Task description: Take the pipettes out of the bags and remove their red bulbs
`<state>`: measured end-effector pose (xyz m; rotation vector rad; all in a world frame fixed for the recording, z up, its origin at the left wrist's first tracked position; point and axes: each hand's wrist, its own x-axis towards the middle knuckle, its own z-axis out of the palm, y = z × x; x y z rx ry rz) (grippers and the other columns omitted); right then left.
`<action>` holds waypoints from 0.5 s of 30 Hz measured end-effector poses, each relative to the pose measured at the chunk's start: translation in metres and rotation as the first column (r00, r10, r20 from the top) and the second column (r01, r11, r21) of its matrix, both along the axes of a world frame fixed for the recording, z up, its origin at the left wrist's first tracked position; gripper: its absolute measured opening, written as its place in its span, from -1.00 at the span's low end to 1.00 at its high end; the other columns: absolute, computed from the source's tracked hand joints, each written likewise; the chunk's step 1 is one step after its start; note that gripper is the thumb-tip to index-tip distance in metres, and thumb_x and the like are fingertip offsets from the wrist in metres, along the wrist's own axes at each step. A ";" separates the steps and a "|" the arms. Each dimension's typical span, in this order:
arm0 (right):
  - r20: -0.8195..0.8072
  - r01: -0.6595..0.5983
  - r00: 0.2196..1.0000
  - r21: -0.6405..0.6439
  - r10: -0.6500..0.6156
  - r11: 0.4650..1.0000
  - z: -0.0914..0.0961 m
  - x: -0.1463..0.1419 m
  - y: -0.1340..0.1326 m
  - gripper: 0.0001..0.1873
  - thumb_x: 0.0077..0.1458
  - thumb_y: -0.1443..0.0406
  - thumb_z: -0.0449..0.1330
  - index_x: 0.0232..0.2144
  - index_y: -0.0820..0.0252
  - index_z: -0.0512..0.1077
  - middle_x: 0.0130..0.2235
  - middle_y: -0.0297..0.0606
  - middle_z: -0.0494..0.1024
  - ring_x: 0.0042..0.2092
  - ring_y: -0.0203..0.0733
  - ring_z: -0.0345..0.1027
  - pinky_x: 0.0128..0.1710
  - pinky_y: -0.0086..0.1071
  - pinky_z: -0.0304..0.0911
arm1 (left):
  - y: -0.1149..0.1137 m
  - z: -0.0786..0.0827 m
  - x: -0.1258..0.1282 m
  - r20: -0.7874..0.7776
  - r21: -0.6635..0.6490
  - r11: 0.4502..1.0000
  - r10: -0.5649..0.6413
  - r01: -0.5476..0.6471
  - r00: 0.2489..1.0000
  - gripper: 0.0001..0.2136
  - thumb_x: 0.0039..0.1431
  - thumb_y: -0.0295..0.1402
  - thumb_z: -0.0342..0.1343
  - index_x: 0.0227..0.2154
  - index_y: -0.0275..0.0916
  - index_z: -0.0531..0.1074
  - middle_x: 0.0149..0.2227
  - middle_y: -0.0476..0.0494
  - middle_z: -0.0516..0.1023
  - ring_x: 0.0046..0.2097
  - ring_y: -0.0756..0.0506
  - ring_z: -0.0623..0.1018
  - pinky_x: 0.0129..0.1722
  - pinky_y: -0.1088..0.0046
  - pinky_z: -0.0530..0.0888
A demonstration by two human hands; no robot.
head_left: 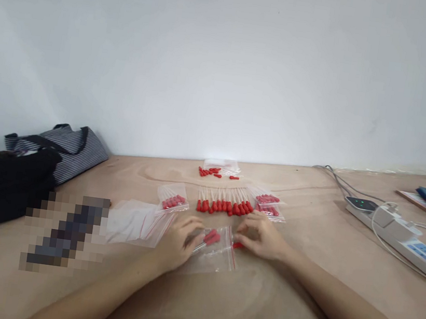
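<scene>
A clear zip bag (205, 263) with a red closing strip lies flat in front of me, its opening towards the right. Red-bulbed droppers (211, 236) show inside it, their thin clear stems running under my left hand (183, 236). That hand is closed over the bag's left part, its fingers curled. At the bag's open end my right hand (261, 236) pinches another dropper by its red bulb (238, 245); the rest of that piece is hard to see. Just beyond my hands, a row of droppers (224, 205) lies side by side, red bulbs towards me.
Filled bags lie left (173, 200) and right (268, 203) of the row. Loose red bulbs (209, 171) lie near the wall. Flat zip bags (130, 222) are stacked left, beside a blurred-out object (68, 232). Cloth bags (61, 150) stand far left; a power strip (410, 243) sits right.
</scene>
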<state>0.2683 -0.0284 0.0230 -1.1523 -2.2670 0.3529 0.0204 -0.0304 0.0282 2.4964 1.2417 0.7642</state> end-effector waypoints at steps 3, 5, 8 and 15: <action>0.149 -0.065 0.986 -0.041 0.070 0.997 0.001 0.007 -0.009 -0.81 -0.08 0.15 0.17 -0.43 0.12 0.43 -0.43 -0.30 0.42 -0.30 -0.21 0.20 -0.27 -0.31 0.04 | -0.021 -0.004 -0.007 -0.044 -0.125 0.989 -0.087 0.081 0.995 -0.66 0.13 -0.25 -0.08 -0.01 -0.12 0.24 0.02 -0.10 0.33 0.04 -0.11 0.33 0.03 0.29 0.28; 0.183 -0.079 0.979 -0.063 0.089 0.995 0.002 0.006 -0.009 -0.83 -0.05 0.16 0.15 -0.43 0.12 0.42 -0.41 -0.31 0.43 -0.29 -0.22 0.20 -0.25 -0.30 0.01 | -0.025 -0.005 -0.009 -0.085 -0.191 0.979 -0.086 0.068 0.993 -0.58 0.11 -0.23 -0.07 0.06 -0.11 0.15 0.07 -0.10 0.28 0.07 -0.13 0.29 0.05 0.25 0.26; 0.149 -0.115 0.981 -0.082 0.126 0.990 -0.001 0.000 -0.006 -0.82 -0.01 0.16 0.13 -0.45 0.14 0.40 -0.40 -0.32 0.44 -0.28 -0.24 0.20 -0.23 -0.30 -0.02 | -0.026 -0.002 -0.008 -0.127 -0.238 0.970 -0.079 0.047 0.989 -0.54 0.10 -0.23 -0.05 0.08 -0.11 0.11 0.09 -0.11 0.27 0.09 -0.14 0.27 0.05 0.21 0.26; 0.024 -0.068 0.997 -0.121 0.071 0.990 -0.013 -0.027 -0.002 -0.73 -0.03 0.08 0.14 -0.33 0.10 0.42 -0.35 -0.30 0.45 -0.25 -0.23 0.21 -0.22 -0.31 -0.03 | -0.027 0.003 -0.005 -0.147 -0.278 0.959 -0.098 0.054 0.984 -0.54 0.11 -0.25 -0.07 0.10 -0.13 0.07 0.11 -0.12 0.23 0.11 -0.14 0.24 0.07 0.22 0.23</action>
